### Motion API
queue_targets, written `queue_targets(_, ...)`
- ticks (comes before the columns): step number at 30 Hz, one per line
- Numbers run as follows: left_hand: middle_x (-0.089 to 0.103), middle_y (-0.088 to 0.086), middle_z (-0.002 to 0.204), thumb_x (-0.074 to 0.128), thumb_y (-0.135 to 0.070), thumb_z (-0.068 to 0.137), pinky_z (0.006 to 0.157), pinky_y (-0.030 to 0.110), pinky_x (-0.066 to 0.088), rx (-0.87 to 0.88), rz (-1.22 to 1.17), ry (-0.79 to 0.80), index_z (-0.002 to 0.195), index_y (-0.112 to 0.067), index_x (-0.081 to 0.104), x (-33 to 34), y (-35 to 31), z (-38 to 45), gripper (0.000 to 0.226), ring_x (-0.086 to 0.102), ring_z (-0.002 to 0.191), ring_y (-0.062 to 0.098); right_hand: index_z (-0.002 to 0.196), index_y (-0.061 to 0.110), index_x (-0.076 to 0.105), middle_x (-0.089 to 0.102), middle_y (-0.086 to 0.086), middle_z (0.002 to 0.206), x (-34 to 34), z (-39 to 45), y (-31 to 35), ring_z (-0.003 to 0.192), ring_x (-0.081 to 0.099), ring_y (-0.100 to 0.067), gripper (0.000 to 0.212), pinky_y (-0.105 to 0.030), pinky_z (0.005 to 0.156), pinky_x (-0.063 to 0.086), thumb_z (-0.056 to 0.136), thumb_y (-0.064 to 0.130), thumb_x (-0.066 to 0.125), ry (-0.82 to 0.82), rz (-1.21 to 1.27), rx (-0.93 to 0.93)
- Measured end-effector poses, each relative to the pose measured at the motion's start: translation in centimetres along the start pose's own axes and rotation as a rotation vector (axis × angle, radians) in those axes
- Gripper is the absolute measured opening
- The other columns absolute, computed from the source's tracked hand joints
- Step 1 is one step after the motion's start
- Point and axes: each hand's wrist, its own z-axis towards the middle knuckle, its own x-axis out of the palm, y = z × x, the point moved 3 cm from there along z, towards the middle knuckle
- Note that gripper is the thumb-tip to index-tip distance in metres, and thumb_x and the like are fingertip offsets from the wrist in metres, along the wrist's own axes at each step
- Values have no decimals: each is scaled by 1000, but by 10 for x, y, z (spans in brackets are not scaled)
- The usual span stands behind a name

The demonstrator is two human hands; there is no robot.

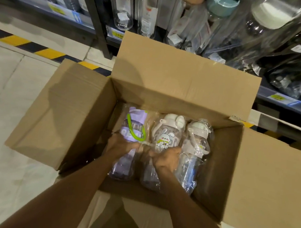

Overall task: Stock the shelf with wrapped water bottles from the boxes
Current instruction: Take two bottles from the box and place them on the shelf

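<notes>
An open cardboard box stands on the floor below me with three plastic-wrapped bottles lying inside. At the left lies a purple bottle with a green strap; my left hand grips its middle. The centre bottle bears a rabbit picture and a cream lid, and my right hand grips its lower body. A clear bottle with a pale lid lies untouched at the right. Both forearms reach down into the box.
The shelf stands just beyond the box, packed with wrapped clear bottles and price tags on its front rail. A black upright post divides the shelving. Yellow-black hazard tape runs along the tiled floor. Box flaps spread to all sides.
</notes>
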Motion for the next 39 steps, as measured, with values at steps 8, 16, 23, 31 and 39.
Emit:
queue_targets(8, 71, 4, 94, 75, -54, 33, 70, 26, 49, -31, -118, 38, 93, -13, 72, -58, -44, -83, 73, 66, 88, 19, 137, -2, 21, 46, -17, 137, -96, -81, 25, 123, 49, -30, 100, -29, 100, 40, 67, 31, 84, 129, 228, -65)
queue_targets(16, 67, -12, 83, 87, -32, 55, 71, 26, 51, 355, -248, 32, 87, -31, 64, -148, -148, -234, 39, 62, 77, 4, 118, 3, 39, 58, -9, 108, -267, -192, 52, 92, 59, -21, 74, -25, 75, 43, 62, 15, 85, -19, 337, -296)
queue_targets(23, 67, -9, 76, 87, -33, 39, 64, 19, 49, 554, -363, 27, 80, -25, 66, -228, -278, -387, 46, 62, 73, 13, 108, 11, 36, 58, 2, 91, -439, -285, 99, 74, 58, -10, 64, -20, 61, 44, 64, 6, 82, -68, 447, -543)
queue_targets(31, 69, -4, 92, 75, -50, 26, 77, 25, 50, 849, -406, -38, 99, -16, 64, -310, -417, -554, 82, 64, 87, 12, 113, 11, 38, 54, 6, 97, -632, -411, 161, 87, 56, -12, 65, -17, 69, 43, 64, 6, 82, -264, 561, -865)
queue_targets(39, 68, -3, 86, 89, -13, 57, 55, 4, 44, 1144, -412, -119, 99, -7, 64, -383, -516, -714, 50, 60, 72, -3, 114, 10, 39, 57, 4, 98, -788, -530, 179, 90, 57, -13, 67, -19, 71, 40, 65, 11, 84, -402, 656, -1052)
